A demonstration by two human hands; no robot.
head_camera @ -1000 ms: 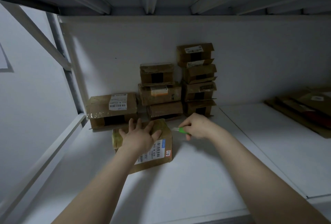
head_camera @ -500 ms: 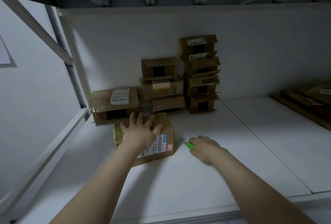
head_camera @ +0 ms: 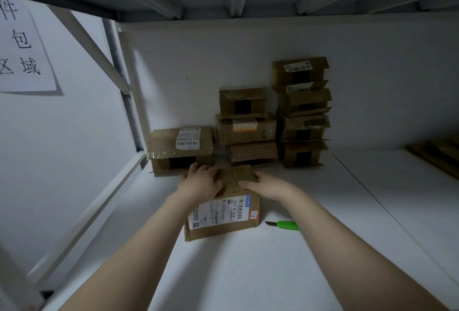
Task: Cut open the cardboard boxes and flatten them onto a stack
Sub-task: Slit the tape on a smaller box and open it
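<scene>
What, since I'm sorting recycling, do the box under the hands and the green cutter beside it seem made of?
Box: matte brown cardboard, creased edges, white paper label stuck on. Cutter: handle looks like smooth bright-green plastic; the dark pointed blade is probably metal, too small to confirm.

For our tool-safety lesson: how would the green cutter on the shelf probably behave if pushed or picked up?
The green cutter looks slim and small, so probably light. Its handle seems flat-sided, so on the smooth shelf it would likely slide, not roll. Its dark blade is exposed: lift by the handle.
</scene>
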